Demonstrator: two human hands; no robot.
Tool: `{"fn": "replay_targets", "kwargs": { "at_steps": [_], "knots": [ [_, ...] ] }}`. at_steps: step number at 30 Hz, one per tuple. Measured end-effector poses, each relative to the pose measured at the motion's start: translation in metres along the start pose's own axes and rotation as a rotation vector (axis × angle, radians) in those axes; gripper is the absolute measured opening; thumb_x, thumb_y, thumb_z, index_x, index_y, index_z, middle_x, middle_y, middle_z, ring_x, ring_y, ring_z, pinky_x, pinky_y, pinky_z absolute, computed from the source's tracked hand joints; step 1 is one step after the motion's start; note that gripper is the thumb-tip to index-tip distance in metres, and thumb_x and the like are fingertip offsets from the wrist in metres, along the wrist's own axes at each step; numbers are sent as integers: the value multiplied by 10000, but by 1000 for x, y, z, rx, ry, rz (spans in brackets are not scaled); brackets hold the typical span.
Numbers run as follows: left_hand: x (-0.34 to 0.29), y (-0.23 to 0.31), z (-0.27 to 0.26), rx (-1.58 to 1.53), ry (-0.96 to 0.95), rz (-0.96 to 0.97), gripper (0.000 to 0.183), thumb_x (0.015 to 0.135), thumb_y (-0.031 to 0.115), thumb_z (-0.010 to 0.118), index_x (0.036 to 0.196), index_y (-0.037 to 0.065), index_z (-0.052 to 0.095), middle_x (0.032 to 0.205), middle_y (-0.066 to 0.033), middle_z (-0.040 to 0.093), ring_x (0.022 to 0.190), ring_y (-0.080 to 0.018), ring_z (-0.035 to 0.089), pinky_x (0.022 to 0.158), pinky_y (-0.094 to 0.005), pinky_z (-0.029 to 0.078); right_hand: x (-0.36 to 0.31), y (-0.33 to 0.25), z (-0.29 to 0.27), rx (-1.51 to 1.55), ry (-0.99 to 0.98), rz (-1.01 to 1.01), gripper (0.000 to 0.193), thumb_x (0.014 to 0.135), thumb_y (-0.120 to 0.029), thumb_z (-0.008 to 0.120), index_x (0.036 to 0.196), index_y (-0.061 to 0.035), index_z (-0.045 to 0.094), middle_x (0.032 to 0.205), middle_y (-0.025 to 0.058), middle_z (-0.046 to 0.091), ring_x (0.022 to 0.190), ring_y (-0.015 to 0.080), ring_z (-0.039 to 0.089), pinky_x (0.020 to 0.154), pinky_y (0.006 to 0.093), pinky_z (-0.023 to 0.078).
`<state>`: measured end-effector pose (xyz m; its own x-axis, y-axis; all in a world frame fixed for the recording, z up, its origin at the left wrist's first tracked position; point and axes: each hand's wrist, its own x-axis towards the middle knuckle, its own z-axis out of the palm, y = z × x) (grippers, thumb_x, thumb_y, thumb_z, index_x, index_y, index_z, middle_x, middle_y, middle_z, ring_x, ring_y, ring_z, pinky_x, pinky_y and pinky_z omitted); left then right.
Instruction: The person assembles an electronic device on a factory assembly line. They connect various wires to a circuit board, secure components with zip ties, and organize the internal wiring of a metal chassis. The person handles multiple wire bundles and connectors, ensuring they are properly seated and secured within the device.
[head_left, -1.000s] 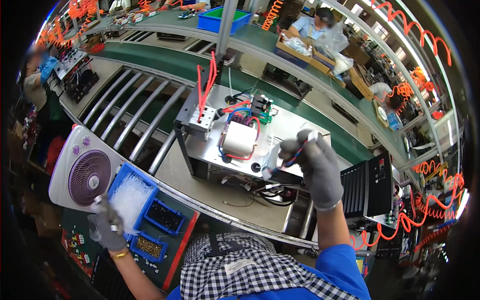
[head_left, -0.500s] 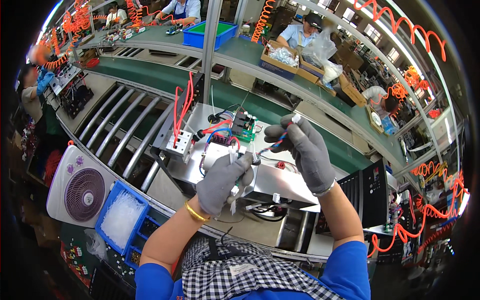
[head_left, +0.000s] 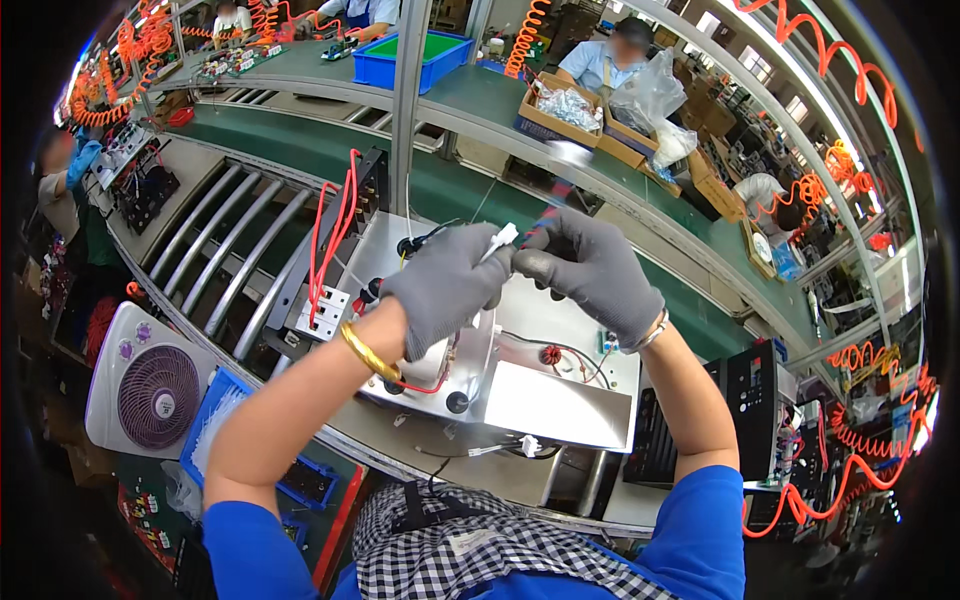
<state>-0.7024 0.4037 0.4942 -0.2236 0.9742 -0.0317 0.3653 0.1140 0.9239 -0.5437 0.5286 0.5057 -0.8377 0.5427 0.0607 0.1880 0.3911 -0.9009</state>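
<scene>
Head view: the left hand (head_left: 445, 285) pinches a white connector (head_left: 503, 238) between its fingers; the right hand (head_left: 597, 278) grips a red-blue cable (head_left: 539, 231) beside those fingers, both apparently raised to clear the metal chassis (head_left: 560, 402) below.

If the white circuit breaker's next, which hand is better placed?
Left, I'd say: the left hand is nearer the white circuit breaker, while the right hand would likely cross the left forearm. Neither looks free: left pinches a white connector, right the red-and-blue wires.
</scene>
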Motion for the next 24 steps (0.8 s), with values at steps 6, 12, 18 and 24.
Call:
{"fn": "replay_targets", "kwargs": {
  "at_steps": [6,12,18,24],
  "knots": [
    [56,-20,-17,547,-34,244,266,955,255,506,968,8,603,736,-130,631,658,-211,621,625,-368,488,29,37,-8,150,-83,91,213,924,-257,664,963,-54,616,877,51,687,724,95,650,567,234,525],
    [118,-4,-49,415,-50,113,311,959,301,514,994,5,604,749,-140,641,680,-223,610,667,-379,487,58,103,13,0,-14,239,242,919,-274,643,987,-43,619,881,52,703,738,94,652,594,247,530],
    [153,-38,-57,496,111,277,311,958,312,519,1019,23,618,795,-174,655,727,-312,634,697,-414,496,85,140,38,-368,95,219,260,903,-322,631,960,-68,623,786,51,709,715,139,684,649,307,535],
    [160,-65,-61,681,186,446,280,941,302,530,1058,66,623,919,-204,674,883,-392,644,766,-474,501,98,149,53,-427,92,242,274,900,-329,633,947,-59,622,786,57,715,694,144,686,659,309,539]
  ]
}}
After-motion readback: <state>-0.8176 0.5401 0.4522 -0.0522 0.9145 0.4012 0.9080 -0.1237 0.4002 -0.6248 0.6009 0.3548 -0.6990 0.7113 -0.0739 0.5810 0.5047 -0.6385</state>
